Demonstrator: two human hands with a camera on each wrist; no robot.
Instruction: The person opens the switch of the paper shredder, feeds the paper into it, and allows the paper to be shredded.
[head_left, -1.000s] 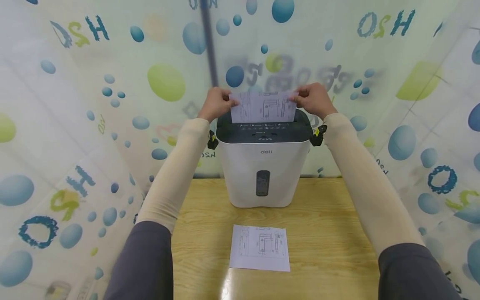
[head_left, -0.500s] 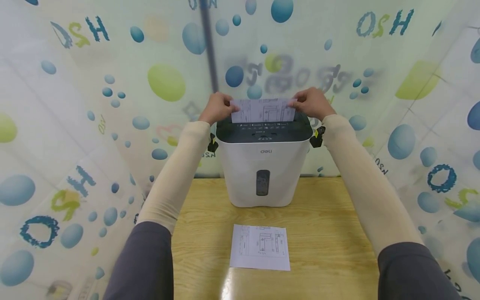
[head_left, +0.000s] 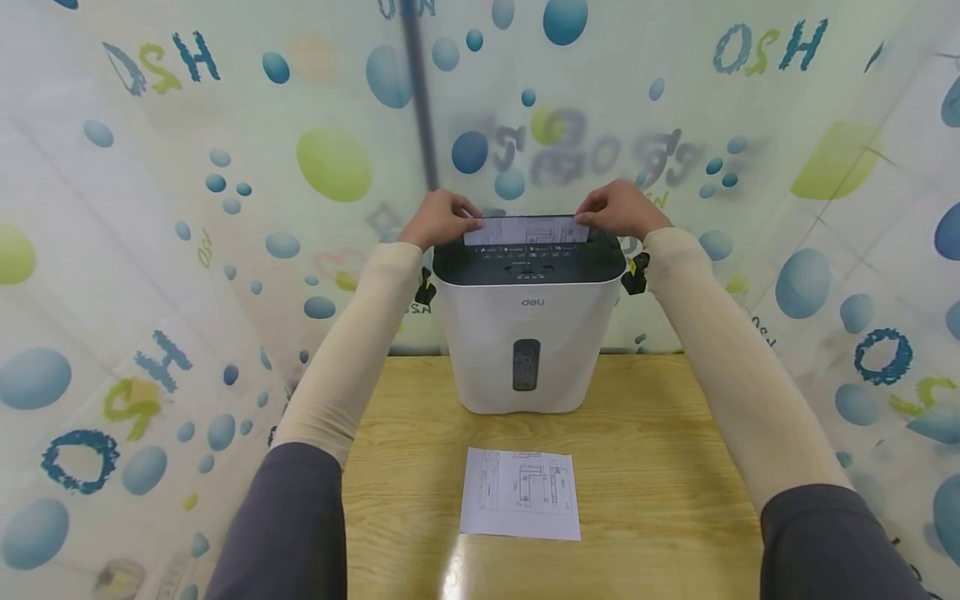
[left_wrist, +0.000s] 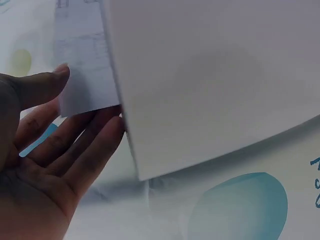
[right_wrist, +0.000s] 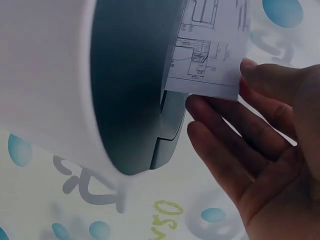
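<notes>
A white paper shredder (head_left: 483, 333) with a dark top stands upright on the wooden table. A printed sheet of paper (head_left: 517, 231) stands in its top slot, with only a low strip showing in the head view. My left hand (head_left: 442, 220) pinches the sheet's left upper corner, my right hand (head_left: 621, 210) the right one. Seen from the left wrist, the thumb lies on the paper (left_wrist: 87, 65) with the fingers behind it. The right wrist view shows a similar pinch at the corner of the drawing (right_wrist: 215, 60); the lower part is hidden inside the slot.
A second printed sheet (head_left: 519, 508) lies flat on the table (head_left: 660, 467) in front of the shredder. Patterned curtains (head_left: 225, 292) hang behind and along both sides, close around the table.
The sheet has sunk steadily into the shredder's slot, so less of it shows above the top. Both hands have come down with it; the sheet on the table stays put.
</notes>
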